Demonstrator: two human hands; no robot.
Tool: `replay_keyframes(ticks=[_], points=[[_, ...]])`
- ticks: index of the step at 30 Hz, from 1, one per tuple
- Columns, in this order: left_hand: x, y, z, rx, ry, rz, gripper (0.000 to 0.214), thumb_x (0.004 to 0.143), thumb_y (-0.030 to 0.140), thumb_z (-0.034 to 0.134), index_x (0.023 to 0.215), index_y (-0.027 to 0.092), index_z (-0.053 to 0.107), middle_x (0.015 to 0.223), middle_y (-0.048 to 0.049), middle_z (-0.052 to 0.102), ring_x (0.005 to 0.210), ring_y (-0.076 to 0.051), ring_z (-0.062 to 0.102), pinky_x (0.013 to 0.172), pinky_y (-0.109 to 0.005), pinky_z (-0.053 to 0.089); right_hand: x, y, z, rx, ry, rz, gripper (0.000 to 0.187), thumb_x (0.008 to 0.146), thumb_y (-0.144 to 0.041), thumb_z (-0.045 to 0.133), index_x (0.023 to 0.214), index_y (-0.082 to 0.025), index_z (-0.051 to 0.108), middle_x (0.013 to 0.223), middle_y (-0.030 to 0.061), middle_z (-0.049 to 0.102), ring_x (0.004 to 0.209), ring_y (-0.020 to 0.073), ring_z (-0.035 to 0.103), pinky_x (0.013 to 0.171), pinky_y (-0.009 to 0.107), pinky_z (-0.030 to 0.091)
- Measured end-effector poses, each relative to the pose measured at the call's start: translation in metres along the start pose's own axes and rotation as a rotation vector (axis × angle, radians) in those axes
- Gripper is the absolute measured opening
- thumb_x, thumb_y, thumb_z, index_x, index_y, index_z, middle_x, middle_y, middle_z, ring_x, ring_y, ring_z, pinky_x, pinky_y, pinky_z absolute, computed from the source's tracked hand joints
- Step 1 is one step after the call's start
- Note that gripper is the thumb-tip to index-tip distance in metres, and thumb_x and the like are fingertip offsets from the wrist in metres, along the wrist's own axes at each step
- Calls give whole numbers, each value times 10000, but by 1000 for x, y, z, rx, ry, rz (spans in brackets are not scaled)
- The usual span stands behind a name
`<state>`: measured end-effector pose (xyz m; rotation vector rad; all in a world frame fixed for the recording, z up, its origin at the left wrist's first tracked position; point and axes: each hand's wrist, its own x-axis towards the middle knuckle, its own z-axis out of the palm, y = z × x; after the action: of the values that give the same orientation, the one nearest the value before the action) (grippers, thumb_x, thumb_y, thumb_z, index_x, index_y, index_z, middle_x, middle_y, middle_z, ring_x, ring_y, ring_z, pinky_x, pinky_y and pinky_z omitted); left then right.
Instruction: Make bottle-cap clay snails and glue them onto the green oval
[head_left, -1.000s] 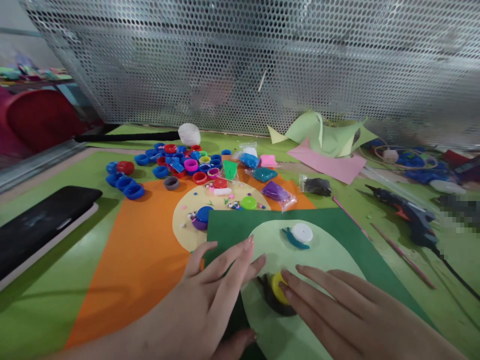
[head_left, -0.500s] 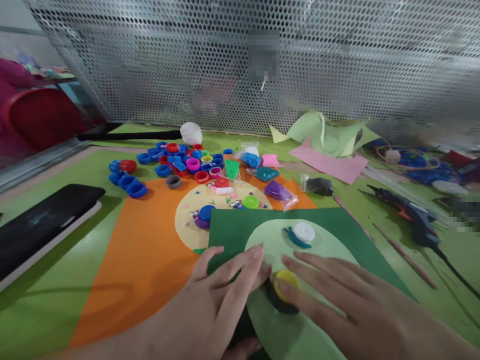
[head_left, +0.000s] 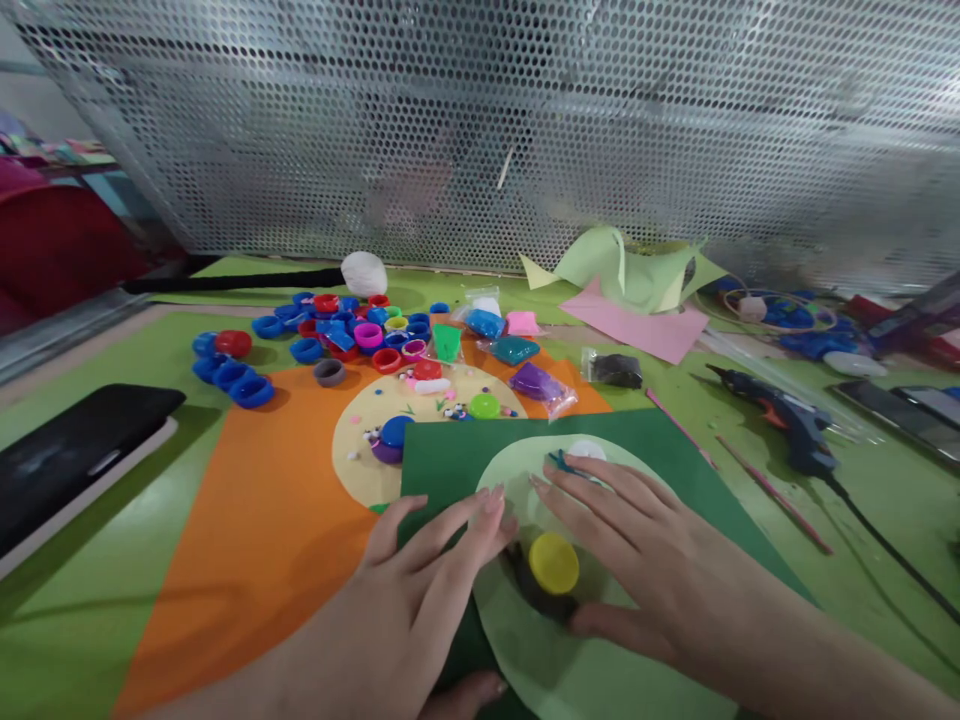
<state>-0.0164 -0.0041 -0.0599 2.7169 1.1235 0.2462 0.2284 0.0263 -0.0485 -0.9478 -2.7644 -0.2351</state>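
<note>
A yellow bottle cap (head_left: 554, 563) sits on a strip of black clay (head_left: 551, 604), shaped like a snail, on a pale green paper oval (head_left: 622, 665). The oval lies on a dark green sheet (head_left: 442, 455). My left hand (head_left: 424, 590) has its fingers stretched out, tips beside the black clay's left end. On the other side, my right hand (head_left: 667, 560) is spread, its thumb at the clay's right end and its fingers over the oval. Those fingers partly hide a second snail with a white cap (head_left: 586, 450) and a teal clay body (head_left: 559, 460).
An orange sheet (head_left: 262, 500) bears a cream circle with cap-and-clay animals. Behind lie loose bottle caps (head_left: 367, 336) and bagged clay (head_left: 536, 383). A glue gun (head_left: 787, 420) with its cord and pink sticks (head_left: 776, 495) lie right. A black case (head_left: 82, 450) is left.
My right hand has lifted its fingers off the yellow cap and shifted up over the white-capped snail, uncovering the yellow cap. My left hand has hardly moved. The view has shifted slightly.
</note>
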Motion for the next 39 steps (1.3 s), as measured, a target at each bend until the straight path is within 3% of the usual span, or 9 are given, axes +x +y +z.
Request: replay_keyframes(ticks=[8, 15, 21, 29, 34, 39], points=[[2, 0, -1, 56, 2, 29, 970, 843, 367, 556, 1436, 142, -178, 1325, -60, 543, 1264, -277, 440, 1034, -446, 355, 2, 4, 3, -16, -3, -15, 757, 673, -608, 690, 1231, -118, 548, 1235, 94, 594, 1103, 302, 546, 877, 456, 513], [-2, 1, 1, 87, 24, 15, 983, 808, 351, 577, 1446, 136, -140, 1296, -54, 571, 1241, -285, 467, 1026, -468, 369, 1, 7, 2, -54, -6, -29, 751, 698, -631, 654, 1229, -108, 557, 1237, 102, 591, 1117, 314, 541, 853, 447, 537], [0, 0, 2, 49, 13, -18, 1010, 801, 342, 600, 1439, 148, -159, 1366, -74, 494, 1218, -301, 489, 1017, -518, 363, -3, 11, 3, -43, -1, -22, 766, 733, -649, 602, 1271, -111, 510, 1272, 105, 563, 1138, 316, 523, 861, 465, 534], [1, -3, 0, -30, -47, 16, 1022, 836, 325, 582, 1407, 167, -251, 1345, -66, 511, 1246, -293, 461, 1019, -573, 334, -8, 26, -4, -87, -13, 0, 619, 905, -557, 380, 1285, -78, 474, 1272, 124, 555, 1158, 311, 491, 851, 477, 533], [0, -3, 2, 15, 6, 21, 972, 838, 334, 568, 1428, 158, -183, 1409, -68, 427, 1298, -274, 399, 1054, -527, 318, -14, 38, -8, -122, -15, 74, 523, 942, -499, 320, 1262, -125, 496, 1281, 103, 544, 1181, 300, 464, 866, 499, 515], [2, -3, 2, 20, -19, 33, 966, 827, 325, 569, 1434, 161, -164, 1324, -30, 537, 1234, -285, 478, 1017, -534, 363, -13, 38, -11, -108, -20, 106, 421, 954, -424, 339, 1228, -166, 530, 1266, 91, 551, 1169, 292, 475, 846, 495, 519]])
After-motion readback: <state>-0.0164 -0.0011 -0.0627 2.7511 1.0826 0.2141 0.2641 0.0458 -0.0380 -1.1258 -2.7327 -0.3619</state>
